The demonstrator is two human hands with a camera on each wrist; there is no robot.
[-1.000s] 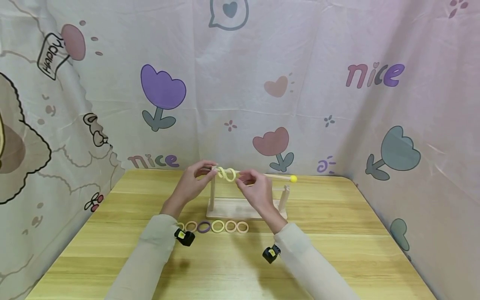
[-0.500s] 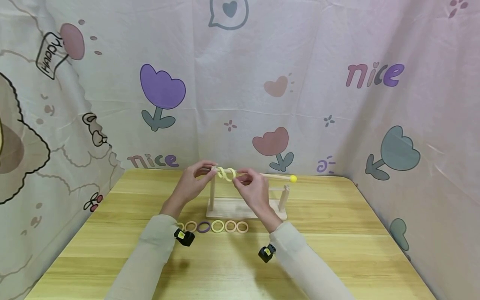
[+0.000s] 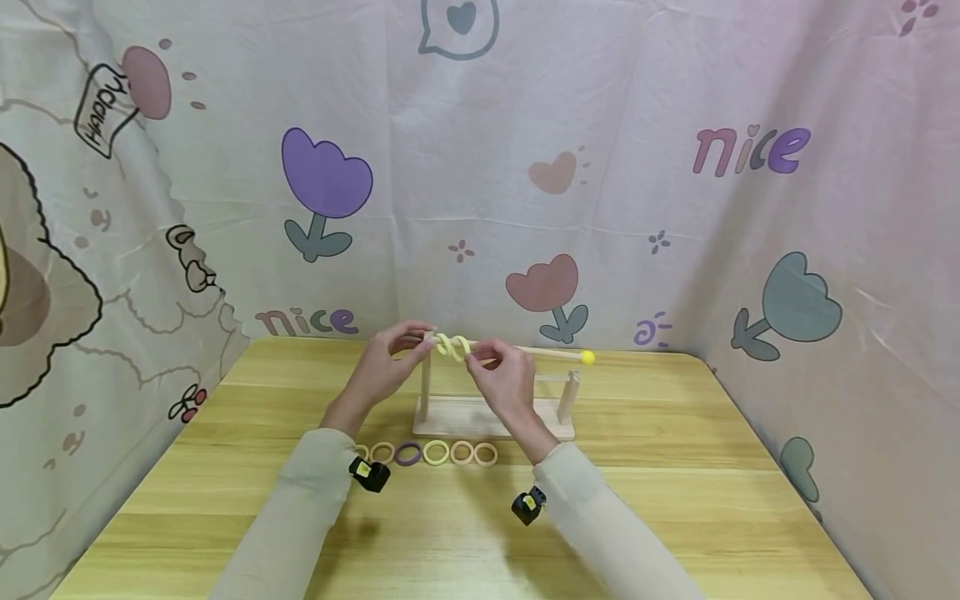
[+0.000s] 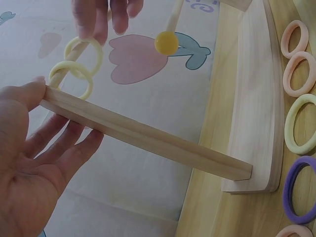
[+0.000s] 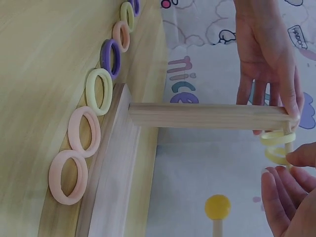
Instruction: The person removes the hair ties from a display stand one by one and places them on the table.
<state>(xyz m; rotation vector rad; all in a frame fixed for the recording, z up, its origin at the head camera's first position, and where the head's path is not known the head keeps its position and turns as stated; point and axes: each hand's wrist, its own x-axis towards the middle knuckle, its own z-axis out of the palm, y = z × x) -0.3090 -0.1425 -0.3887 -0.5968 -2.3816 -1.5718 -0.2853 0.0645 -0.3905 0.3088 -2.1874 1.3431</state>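
A light wooden stand (image 3: 453, 418) has a long rod (image 3: 555, 354) on top, ending in a yellow ball (image 3: 588, 357). My left hand (image 3: 381, 367) grips the upper end of the stand's left post (image 4: 148, 136), thumb on one side and fingers beneath. Two pale yellow hair ties (image 4: 71, 79) hang on the rod close to that post, overlapping each other. With thumb and fingertips, my right hand (image 3: 506, 379) pinches the outer hair tie (image 5: 277, 155). Part of the rod is hidden behind the right hand.
In front of the stand, a row of hair ties lies on the wooden table (image 3: 420, 533): pink (image 5: 68, 177), yellow (image 5: 98, 92) and purple (image 5: 110, 59) among them. The shorter right post (image 3: 569, 397) rises at the base's other end. A printed curtain (image 3: 480, 167) hangs behind.
My right hand has moved slightly left along the rod to the outer yellow hair tie, which now sits nearer the other one. The left hand keeps its place on the post.
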